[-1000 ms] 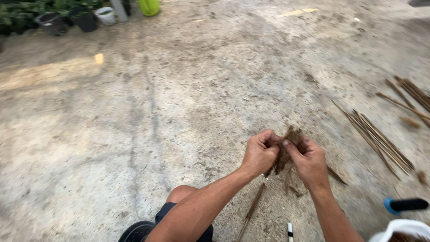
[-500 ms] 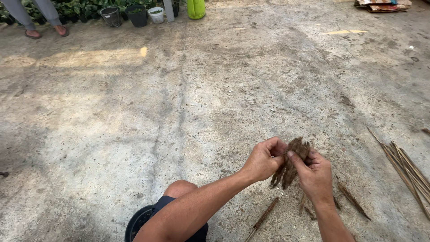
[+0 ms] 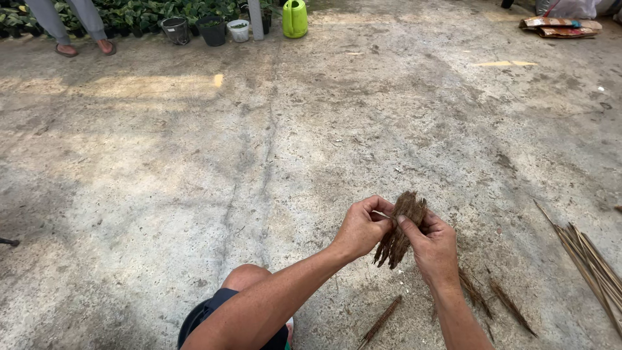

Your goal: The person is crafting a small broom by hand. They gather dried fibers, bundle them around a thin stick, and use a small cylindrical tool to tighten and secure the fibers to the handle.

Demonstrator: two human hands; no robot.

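clearly brown, frayed fibrous bundle [image 3: 400, 230], upright

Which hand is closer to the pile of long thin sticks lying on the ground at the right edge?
Right. The right hand is on the side of the stick pile, though well apart from it; the left hand is farther away, beyond the brown bundle that both hands hold.
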